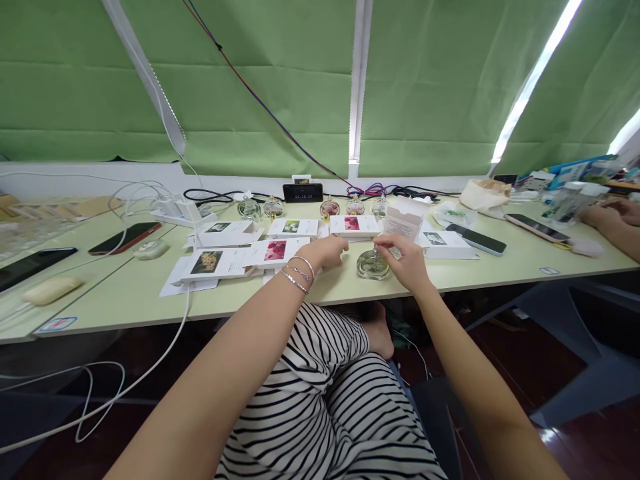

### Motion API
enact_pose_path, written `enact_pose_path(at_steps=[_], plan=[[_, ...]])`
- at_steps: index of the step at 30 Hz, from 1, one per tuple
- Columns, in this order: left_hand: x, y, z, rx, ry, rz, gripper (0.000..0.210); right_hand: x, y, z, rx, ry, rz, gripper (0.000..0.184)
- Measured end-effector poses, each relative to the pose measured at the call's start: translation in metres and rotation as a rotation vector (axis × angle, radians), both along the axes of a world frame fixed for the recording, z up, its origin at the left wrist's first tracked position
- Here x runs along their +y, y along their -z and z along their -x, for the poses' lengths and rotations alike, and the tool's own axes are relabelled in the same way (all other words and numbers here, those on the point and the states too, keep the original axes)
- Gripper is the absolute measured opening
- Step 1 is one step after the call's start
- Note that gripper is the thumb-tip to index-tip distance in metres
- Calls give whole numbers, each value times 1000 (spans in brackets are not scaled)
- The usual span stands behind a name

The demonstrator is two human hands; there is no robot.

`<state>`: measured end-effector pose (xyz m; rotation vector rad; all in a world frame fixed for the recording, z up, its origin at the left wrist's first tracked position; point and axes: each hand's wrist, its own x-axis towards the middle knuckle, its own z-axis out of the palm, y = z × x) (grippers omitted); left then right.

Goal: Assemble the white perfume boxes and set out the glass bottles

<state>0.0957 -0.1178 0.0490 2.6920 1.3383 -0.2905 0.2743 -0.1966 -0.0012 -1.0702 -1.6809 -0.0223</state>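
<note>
A small, flat, rounded glass bottle (373, 265) with greenish contents stands near the table's front edge. The fingertips of my right hand (404, 261) are pinched together at its neck. Just left of the bottle, my left hand (327, 253), with bracelets on the wrist, is curled closed; whatever its fingers hold is hidden. An opened white carton (404, 221) stands behind my right hand. Flat white boxes with flower pictures lie around, among them one with a red flower (354, 225) behind my left hand and another red-flower box (277, 251) left of it.
Similar bottles (329, 208) line the back beside a phone showing a timer (303, 193). More phones lie at left (125, 238) and right (476, 239). A white cable (186, 313) hangs over the front edge. Another person's hands (613, 215) are at far right.
</note>
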Motion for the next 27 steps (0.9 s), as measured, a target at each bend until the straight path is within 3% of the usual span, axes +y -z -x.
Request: enact_pose_path(at_steps=[10,14,18,27], plan=[[-4,-2,-3,-34,-6,3,53,1,1,-1,80,-30,105,18],[-13,-9,-7,-185,143,3,56,1,1,-3,58,-52,107,18],[-20,-12,-12,-372,306,111,53,1,1,-5,57,-53,113,16],[-17,-2,-26,-396,349,16,26,4,2,-10,124,-86,176,17]])
